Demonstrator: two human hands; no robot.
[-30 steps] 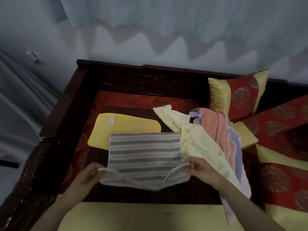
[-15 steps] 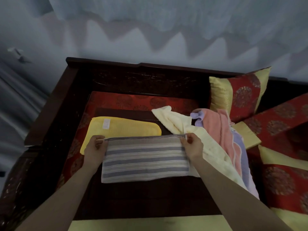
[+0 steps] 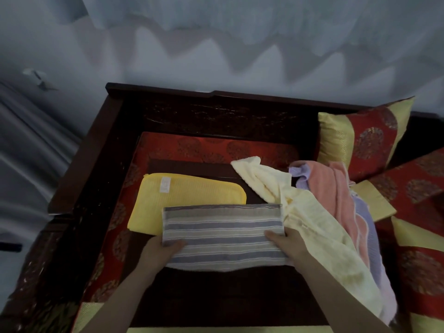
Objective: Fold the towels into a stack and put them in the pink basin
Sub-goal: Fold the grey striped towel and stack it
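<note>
The striped towel (image 3: 222, 233) lies folded into a flat band on the dark wooden tray (image 3: 230, 292), long side running left to right. Its far edge is straight; its near edge sags slightly at the middle. The left hand (image 3: 163, 249) grips the near-left corner, with the thumb on top and the other fingers hidden beneath the cloth. The right hand (image 3: 287, 246) grips the near-right corner, thumb on top, fingers closed around the edge. The far-left part of the striped towel overlaps the near edge of the folded yellow towel (image 3: 185, 200), which lies flat just beyond it. Touching the striped towel's right end is a loose heap: a cream towel (image 3: 310, 219), then a pink towel (image 3: 336, 193) and a lilac towel (image 3: 367, 227) farther right. Bare tray surface remains open near the person, between the forearms. The pink basin is not in view.
</note>
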